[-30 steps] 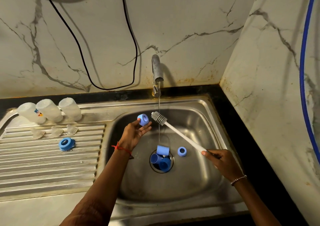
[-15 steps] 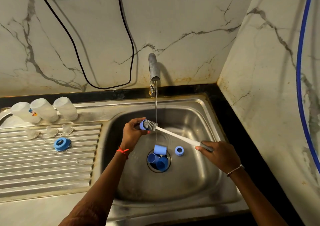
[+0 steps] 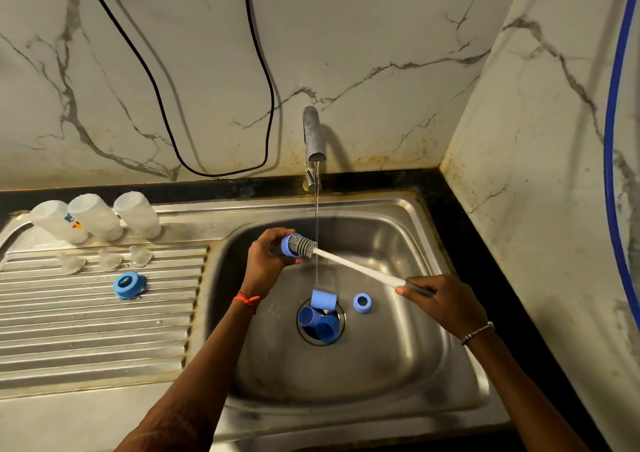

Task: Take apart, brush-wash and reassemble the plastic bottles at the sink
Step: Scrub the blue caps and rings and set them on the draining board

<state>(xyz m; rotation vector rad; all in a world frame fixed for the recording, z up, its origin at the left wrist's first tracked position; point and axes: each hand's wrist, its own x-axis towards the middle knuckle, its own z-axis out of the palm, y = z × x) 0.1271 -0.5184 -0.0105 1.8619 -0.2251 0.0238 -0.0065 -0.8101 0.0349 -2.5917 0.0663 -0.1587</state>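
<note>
Drainboard: 3 clear bottles (image 3: 95,218) in a row, 3 teats (image 3: 109,260) and 1 blue ring (image 3: 129,285) before them. Basin: left hand (image 3: 268,261) grips a blue collar (image 3: 287,245), brush (image 3: 353,264) head inside it; 3 blue caps (image 3: 320,316) at the drain; right hand (image 3: 446,301) clasps the brush handle.

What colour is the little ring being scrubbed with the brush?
Blue; the ring shows best in the head view.

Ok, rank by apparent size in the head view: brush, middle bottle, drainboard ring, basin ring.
Largest first:
1. brush, longest by far
2. middle bottle
3. drainboard ring and basin ring: basin one looks smaller, but sits lower, so unsure
</note>
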